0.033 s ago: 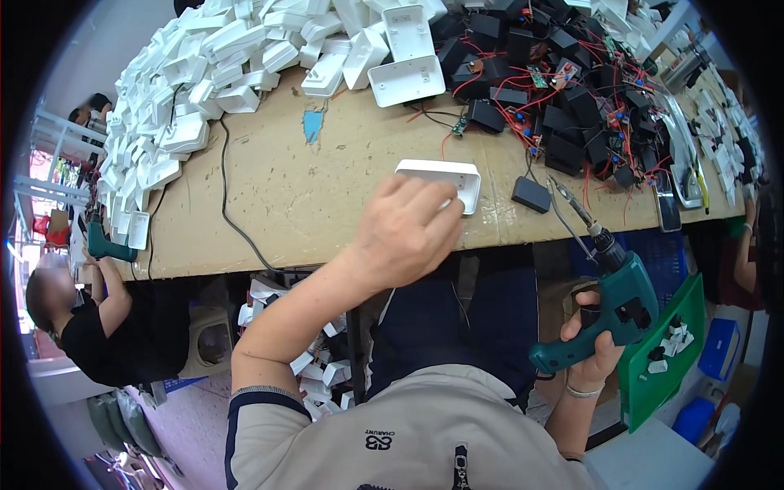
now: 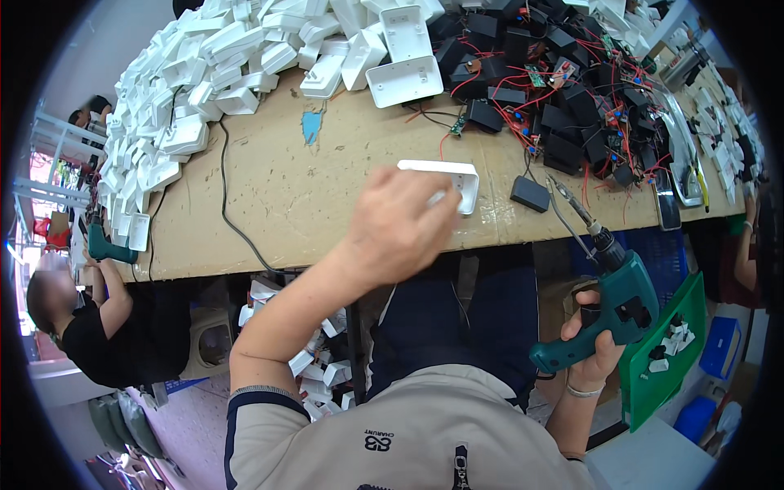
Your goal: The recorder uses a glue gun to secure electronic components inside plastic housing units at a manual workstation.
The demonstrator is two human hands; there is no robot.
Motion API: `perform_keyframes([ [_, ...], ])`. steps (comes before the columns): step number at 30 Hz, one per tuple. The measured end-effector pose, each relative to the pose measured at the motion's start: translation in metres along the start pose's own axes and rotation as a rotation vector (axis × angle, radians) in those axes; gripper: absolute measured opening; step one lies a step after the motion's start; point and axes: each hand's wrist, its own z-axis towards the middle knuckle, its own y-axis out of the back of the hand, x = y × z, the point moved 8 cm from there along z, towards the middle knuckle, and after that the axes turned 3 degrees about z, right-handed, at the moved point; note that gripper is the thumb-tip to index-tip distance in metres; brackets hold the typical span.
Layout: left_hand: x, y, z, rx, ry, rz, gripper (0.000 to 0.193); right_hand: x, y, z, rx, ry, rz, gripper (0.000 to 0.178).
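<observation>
Near the front edge of the bench lies a white rectangular plastic case (image 2: 468, 184), its open side up. Over its left part is my left hand (image 2: 402, 219), fingers curled together. The hand hides much of the case, and what its fingertips pinch is hidden. My right hand (image 2: 594, 336) grips the handle of a green pistol-shaped soldering gun (image 2: 630, 298) in front of the bench. The gun's metal tip (image 2: 565, 192) points away from me, with a thin feed tube beside it. A small black box (image 2: 531, 194) sits between the case and that tip.
White cases (image 2: 220, 57) are heaped at the far left. Black boxes with red wires and small circuit boards (image 2: 563, 122) pile up at the far right. A black cable (image 2: 226, 180) crosses the bench (image 2: 286, 196). Another person (image 2: 114, 318) works at the left. A green tray (image 2: 665, 367) is at right.
My left hand has shifted slightly to the left over the white case. My right hand and the soldering gun stay in place.
</observation>
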Motion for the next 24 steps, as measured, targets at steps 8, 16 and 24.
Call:
perform_keyframes([
  [8, 0.091, -0.025, 0.074, -0.075, -0.144, 0.396, 0.025, 0.006, 0.004, 0.000, -0.005, 0.024, 0.008, 0.061],
  [16, 0.105, -0.064, 0.111, 0.056, -0.224, 0.178, 0.012, 0.008, 0.022, 0.000, -0.063, 0.031, 0.002, 0.060],
  [24, 0.191, -0.019, 0.112, -0.634, 0.440, -1.012, 0.011, 0.003, 0.021, 0.007, -0.053, 0.019, 0.032, 0.059],
])
